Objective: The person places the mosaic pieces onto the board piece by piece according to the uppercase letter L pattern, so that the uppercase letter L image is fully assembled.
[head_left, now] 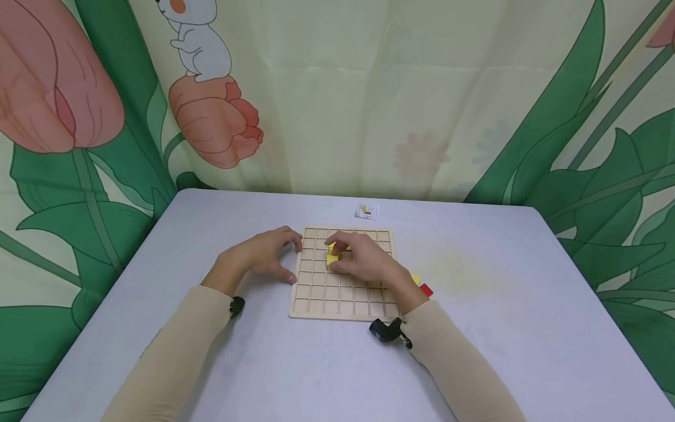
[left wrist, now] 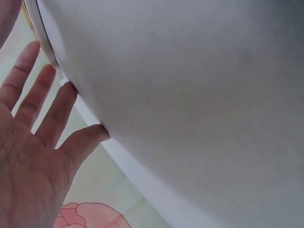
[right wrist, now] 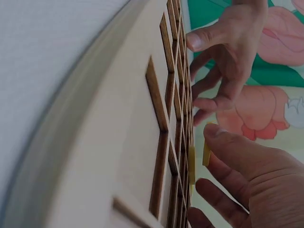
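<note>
A square wooden grid board (head_left: 316, 291) lies on the table. Over its upper middle, my right hand (head_left: 364, 258) pinches a yellow tile (right wrist: 206, 154) between thumb and fingertips, the tile standing on edge off the board. Close beside it, another yellow tile (right wrist: 192, 165) sits in the grid. My left hand (head_left: 269, 255) is at the board's left edge, thumb and fingers spread, fingertips right at the rim. In the left wrist view the left palm and spread fingers (left wrist: 57, 114) show, with nothing held.
Beyond the board lies a small printed grid card (head_left: 366, 211) with coloured squares. To the right, partly behind the right forearm, are a red tile (head_left: 426, 290) and a yellow tile (head_left: 416, 279). A patterned curtain (head_left: 327, 105) hangs behind the white table (head_left: 501, 293).
</note>
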